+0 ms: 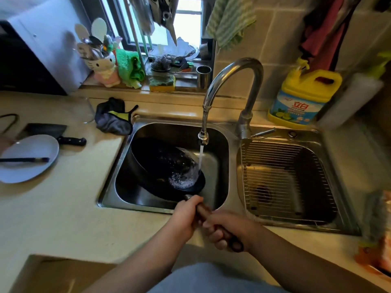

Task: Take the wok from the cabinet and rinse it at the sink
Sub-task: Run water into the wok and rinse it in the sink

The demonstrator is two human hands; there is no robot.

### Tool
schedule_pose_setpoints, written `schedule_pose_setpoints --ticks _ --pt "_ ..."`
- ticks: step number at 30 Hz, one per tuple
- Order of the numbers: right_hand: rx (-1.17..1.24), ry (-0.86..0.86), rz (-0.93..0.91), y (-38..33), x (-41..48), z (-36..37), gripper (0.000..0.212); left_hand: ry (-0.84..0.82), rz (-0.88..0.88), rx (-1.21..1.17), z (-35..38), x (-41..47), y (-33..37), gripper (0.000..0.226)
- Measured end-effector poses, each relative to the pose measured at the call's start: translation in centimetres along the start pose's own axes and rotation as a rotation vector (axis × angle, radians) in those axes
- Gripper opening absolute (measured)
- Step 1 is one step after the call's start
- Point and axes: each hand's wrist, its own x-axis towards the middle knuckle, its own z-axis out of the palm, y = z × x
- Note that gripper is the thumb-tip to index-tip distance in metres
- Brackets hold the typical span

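**Both hands clamped on wok handle, wok under running tap**

Fingers of both hands are curled tight round the long dark wooden handle of the black round wok. Left hand grips nearer the pan, right hand grips behind it, near the handle's looped end. The two hands touch.

Wok sits in the left basin of the stainless steel double sink, tilted, open side facing up toward the camera, handle sticking out over the front rim. Water stream from the curved chrome faucet hits the wok's inner wall on its right side; splash and droplets visible inside.

Right basin holds a wire rack.

Counter, left of sink: white round plate with dark chopsticks across it, black-handled cleaver just behind, grey-and-yellow cloth at the sink's back-left corner.

Yellow detergent jug stands right of the faucet. Yellow-green sponge on the window ledge.
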Motion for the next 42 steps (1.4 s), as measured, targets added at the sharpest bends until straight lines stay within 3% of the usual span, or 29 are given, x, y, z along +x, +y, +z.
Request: schedule_pose_setpoints --ticks 8,12,15,17,20,23,25,34,42 --pt "0.273 -0.175 0.074 -0.1 1.2 -0.6 0.012 -0.019 -0.113 -0.146 -0.2 0.6 1.2 0.028" --pt "0.453 -0.351 0.077 -0.2 1.5 -1.1 0.027 -0.010 -0.093 -0.305 0.0 1.1 2.0 0.036" --pt "0.473 -0.386 0.112 -0.8 1.6 -1.3 0.028 0.064 -0.049 -0.267 0.8 1.3 2.3 0.028" --pt "0.332 -0.295 0.152 -2.0 1.2 -1.0 0.017 0.162 0.001 -0.194 1.3 1.5 2.5 0.023" --pt "-0.222 -0.020 0.130 -4.8 0.1 0.1 0.008 0.199 0.035 -0.200 1.9 1.6 3.0 0.017" --pt "-0.795 0.234 0.038 -6.4 -0.4 1.4 0.017 0.215 0.032 -0.172 2.3 1.7 3.3 0.015" --pt "-0.942 0.289 -0.029 -6.6 -0.4 1.8 0.023 0.226 0.041 -0.120 2.5 1.7 3.4 0.019" --pt "-0.314 0.233 -0.048 -7.6 -1.1 -1.4 0.016 0.153 0.116 0.065 4.9 1.5 4.4 0.022" --pt "0.007 0.171 -0.060 -8.0 -1.2 -3.1 0.014 0.104 0.163 0.208 6.4 2.1 4.8 0.035"
